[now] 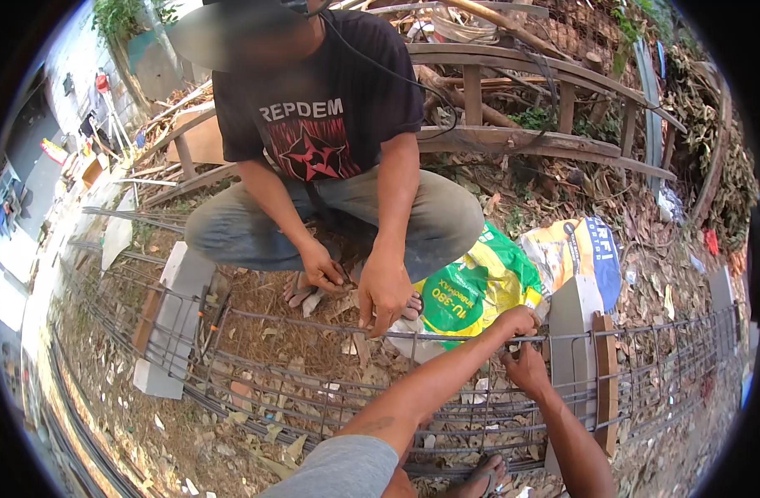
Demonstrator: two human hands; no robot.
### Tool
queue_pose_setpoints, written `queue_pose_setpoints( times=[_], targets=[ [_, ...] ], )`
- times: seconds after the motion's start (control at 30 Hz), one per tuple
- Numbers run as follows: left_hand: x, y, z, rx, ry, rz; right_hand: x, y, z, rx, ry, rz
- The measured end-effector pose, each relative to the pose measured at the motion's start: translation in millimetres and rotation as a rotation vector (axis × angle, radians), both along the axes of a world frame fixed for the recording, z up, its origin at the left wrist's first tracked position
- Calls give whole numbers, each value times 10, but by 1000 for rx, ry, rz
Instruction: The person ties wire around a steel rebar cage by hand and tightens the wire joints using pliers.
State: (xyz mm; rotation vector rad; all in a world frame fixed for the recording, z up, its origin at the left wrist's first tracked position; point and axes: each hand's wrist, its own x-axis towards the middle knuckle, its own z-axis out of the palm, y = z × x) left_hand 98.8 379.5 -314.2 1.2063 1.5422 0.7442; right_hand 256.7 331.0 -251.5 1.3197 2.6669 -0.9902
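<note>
A long rebar cage (313, 390) of rods and square ties lies across the ground. My left hand (519, 320), fingers curled, is at its top rod beside a grey block (571, 332). Just below, my right hand (526, 370) is closed at the same rod. Whatever lies between the fingers of either hand is too small to make out. Opposite me, a co-worker in a dark T-shirt (313, 141) squats, one hand (385, 289) over the top rod and the other (323, 264) around a small dark tool.
Green-yellow sack (479, 286) and orange-blue sack (572, 249) lie beyond the cage. Another grey block (176, 319) supports its left part. Wooden strips (606, 382) stand against the blocks. A curved wooden frame (521, 141) and dry leaves are behind. Loose rods (73, 423) lie at lower left.
</note>
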Motion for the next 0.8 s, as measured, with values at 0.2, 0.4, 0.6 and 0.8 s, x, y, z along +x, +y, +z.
queue_pose_setpoints(
  times=[0.2,0.4,0.6,0.8],
  targets=[
    [-20,-39,123,-97,-11,28,-7,0,57,55,-10,53],
    [23,-141,291,-121,-336,255,88,-69,142,204,-239,231],
    [6,-185,384,-132,-276,241,25,-234,328,234,-151,108],
    [75,-135,272,-78,-268,256,44,-176,168,188,-135,96]
  ],
)
